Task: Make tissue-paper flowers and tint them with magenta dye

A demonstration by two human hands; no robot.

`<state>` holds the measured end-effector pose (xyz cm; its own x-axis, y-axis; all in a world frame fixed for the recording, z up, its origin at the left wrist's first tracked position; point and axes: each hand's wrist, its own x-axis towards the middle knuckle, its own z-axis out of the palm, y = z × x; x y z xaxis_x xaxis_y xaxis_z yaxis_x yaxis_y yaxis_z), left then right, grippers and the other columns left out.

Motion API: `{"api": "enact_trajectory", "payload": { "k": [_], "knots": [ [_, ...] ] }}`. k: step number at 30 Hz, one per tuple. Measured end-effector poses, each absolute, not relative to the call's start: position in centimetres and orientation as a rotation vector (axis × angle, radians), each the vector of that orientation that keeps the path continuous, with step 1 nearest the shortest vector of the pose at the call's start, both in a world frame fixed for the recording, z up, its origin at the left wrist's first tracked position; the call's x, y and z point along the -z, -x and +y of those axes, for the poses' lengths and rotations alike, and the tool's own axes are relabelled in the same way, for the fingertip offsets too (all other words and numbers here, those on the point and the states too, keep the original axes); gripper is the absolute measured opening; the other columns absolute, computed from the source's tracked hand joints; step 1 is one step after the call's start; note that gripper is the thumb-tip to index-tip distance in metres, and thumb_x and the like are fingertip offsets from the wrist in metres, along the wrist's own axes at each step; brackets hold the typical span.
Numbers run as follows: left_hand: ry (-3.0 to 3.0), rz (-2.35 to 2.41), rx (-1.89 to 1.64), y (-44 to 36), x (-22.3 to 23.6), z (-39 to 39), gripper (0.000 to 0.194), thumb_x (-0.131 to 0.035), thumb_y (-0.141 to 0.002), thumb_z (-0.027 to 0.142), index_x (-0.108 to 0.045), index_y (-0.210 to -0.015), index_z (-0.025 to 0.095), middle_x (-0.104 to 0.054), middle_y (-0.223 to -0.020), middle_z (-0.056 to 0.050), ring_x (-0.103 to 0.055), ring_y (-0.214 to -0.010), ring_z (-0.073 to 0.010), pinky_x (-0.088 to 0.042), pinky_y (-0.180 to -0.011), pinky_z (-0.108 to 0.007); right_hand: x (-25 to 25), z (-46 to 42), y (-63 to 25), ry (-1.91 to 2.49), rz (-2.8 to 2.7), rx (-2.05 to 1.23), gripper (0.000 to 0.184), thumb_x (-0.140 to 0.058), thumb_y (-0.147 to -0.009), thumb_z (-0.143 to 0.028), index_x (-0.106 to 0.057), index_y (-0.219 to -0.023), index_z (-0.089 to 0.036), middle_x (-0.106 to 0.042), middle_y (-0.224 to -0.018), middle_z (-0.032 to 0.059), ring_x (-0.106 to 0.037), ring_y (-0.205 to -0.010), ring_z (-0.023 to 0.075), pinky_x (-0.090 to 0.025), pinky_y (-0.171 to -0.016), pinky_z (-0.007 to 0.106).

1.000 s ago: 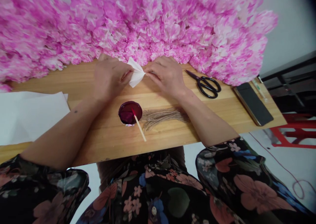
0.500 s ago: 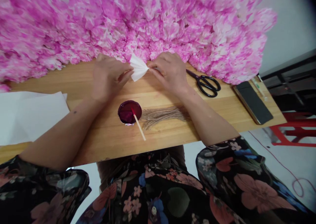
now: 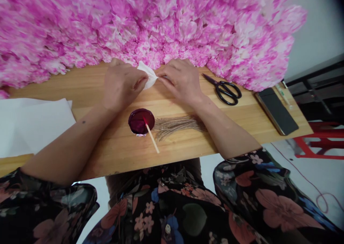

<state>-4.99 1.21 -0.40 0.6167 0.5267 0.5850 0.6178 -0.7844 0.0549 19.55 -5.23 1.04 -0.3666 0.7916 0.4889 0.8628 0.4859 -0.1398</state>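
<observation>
A small piece of thin white paper (image 3: 149, 77) is stretched between my hands above the far part of the table. My left hand (image 3: 123, 82) pinches its wide, fanned side between thumb and fingers. The gathered, pointed end sits in the fingertips of my right hand (image 3: 180, 80). Nearer to me stands a round dish of dark red liquid (image 3: 139, 120), with a thin wooden stick (image 3: 152, 139) leaning out of it. Beside the dish lies a bundle of brown twine strands (image 3: 178, 125), partly hidden by my right forearm.
Pink and white artificial flowers (image 3: 172, 29) line the table's back edge. Black-handled scissors (image 3: 224, 90) lie right of my right hand, a phone (image 3: 276, 111) farther right. White sheets (image 3: 32, 125) rest on the wooden table (image 3: 107, 158) at left. A red stool (image 3: 321, 142) stands beyond the right end.
The paper fanned out wider half a second ago and is now more bunched, with my left fingers farther over it. Both hands have shifted slightly and keep their pinch. The dish and twine stay put.
</observation>
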Motion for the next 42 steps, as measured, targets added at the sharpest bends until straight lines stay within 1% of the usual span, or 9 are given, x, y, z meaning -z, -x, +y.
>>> {"api": "enact_trajectory", "payload": {
  "k": [3, 8, 14, 21, 27, 31, 34, 39, 42],
  "knots": [
    [2.683, -1.041, 0.907, 5.0, 0.2, 1.2, 0.024, -0.06, -0.107, 0.036, -0.075, -0.088, 0.03, -0.068, -0.071, -0.001, -0.069, -0.075, -0.0277, -0.051, -0.092, -0.053, -1.2, -5.1, -19.7, 1.378, -2.248, 0.202, 0.029, -0.051, -0.119, -0.041, -0.079, -0.118, -0.03, -0.082, -0.119, 0.0052, -0.073, -0.112, 0.0282, -0.053, -0.099, 0.047],
    [2.694, -1.245, 0.901, 6.0, 0.0, 1.8, 0.027, -0.058, -0.111, 0.045, -0.078, -0.1, 0.031, -0.075, -0.083, -0.002, -0.074, -0.091, -0.0293, -0.048, -0.108, -0.053, -1.3, -4.6, -20.6, 1.421, -2.203, 0.174, 0.027, -0.053, -0.118, -0.045, -0.077, -0.115, -0.033, -0.081, -0.119, 0.0049, -0.071, -0.111, 0.0278, -0.054, -0.101, 0.048],
    [2.703, -1.273, 1.008, 6.6, 0.1, 2.0, 0.024, -0.059, -0.11, 0.044, -0.079, -0.109, 0.032, -0.073, -0.079, -0.001, -0.072, -0.09, -0.0302, -0.046, -0.106, -0.054, -1.1, -4.4, -21.1, 1.471, -2.147, 0.184, 0.025, -0.056, -0.116, -0.042, -0.077, -0.111, -0.03, -0.079, -0.111, 0.0081, -0.072, -0.108, 0.031, -0.054, -0.099, 0.05],
    [2.825, -1.077, 0.95, 4.9, 0.0, 0.0, 0.04, -0.054, -0.114, 0.063, -0.079, -0.11, 0.032, -0.074, -0.084, -0.004, -0.073, -0.09, -0.0314, -0.046, -0.098, -0.054, -0.9, -5.0, -19.8, 1.428, -2.162, 0.093, 0.022, -0.057, -0.115, -0.039, -0.077, -0.113, -0.03, -0.079, -0.112, 0.0074, -0.071, -0.112, 0.0295, -0.053, -0.101, 0.048],
    [2.874, -1.129, 0.883, 4.8, 1.1, 0.4, 0.033, -0.053, -0.114, 0.056, -0.077, -0.112, 0.034, -0.079, -0.094, -0.004, -0.073, -0.102, -0.0309, -0.046, -0.106, -0.052, -0.9, -5.5, -18.9, 1.427, -2.191, 0.058, 0.022, -0.055, -0.114, -0.033, -0.077, -0.114, -0.028, -0.078, -0.111, 0.0064, -0.071, -0.112, 0.0277, -0.053, -0.102, 0.046],
    [2.835, -1.203, 0.875, 4.6, 2.3, 1.7, 0.038, -0.047, -0.114, 0.054, -0.076, -0.105, 0.031, -0.077, -0.087, -0.002, -0.07, -0.099, -0.0286, -0.042, -0.108, -0.051, -1.0, -5.5, -18.9, 1.432, -2.193, 0.048, 0.023, -0.056, -0.114, -0.035, -0.078, -0.114, -0.029, -0.079, -0.11, 0.0062, -0.072, -0.111, 0.0286, -0.054, -0.102, 0.047],
    [2.814, -1.253, 0.847, 4.7, 2.3, 2.2, 0.039, -0.047, -0.113, 0.056, -0.075, -0.106, 0.03, -0.076, -0.086, 0.0, -0.069, -0.096, -0.0276, -0.039, -0.108, -0.053, -1.2, -5.3, -19.3, 1.439, -2.197, 0.063, 0.025, -0.055, -0.115, -0.036, -0.078, -0.113, -0.029, -0.08, -0.113, 0.0075, -0.072, -0.11, 0.0297, -0.054, -0.102, 0.048],
    [2.775, -1.331, 0.897, 5.8, 0.3, 1.7, 0.026, -0.054, -0.109, 0.052, -0.076, -0.106, 0.038, -0.078, -0.086, -0.002, -0.072, -0.096, -0.0342, -0.043, -0.105, -0.058, -1.2, -4.8, -20.3, 1.473, -2.16, 0.062, 0.024, -0.055, -0.115, -0.038, -0.077, -0.112, -0.029, -0.079, -0.112, 0.0087, -0.072, -0.11, 0.0316, -0.053, -0.103, 0.051],
    [2.707, -1.388, 0.946, 6.1, -0.3, 1.6, 0.027, -0.052, -0.11, 0.047, -0.077, -0.109, 0.036, -0.075, -0.082, -0.001, -0.072, -0.091, -0.0299, -0.047, -0.103, -0.056, -1.1, -4.6, -20.6, 1.47, -2.142, 0.08, 0.023, -0.057, -0.114, -0.039, -0.077, -0.111, -0.027, -0.079, -0.111, 0.0101, -0.072, -0.109, 0.0323, -0.054, -0.102, 0.052]
  ]
}}
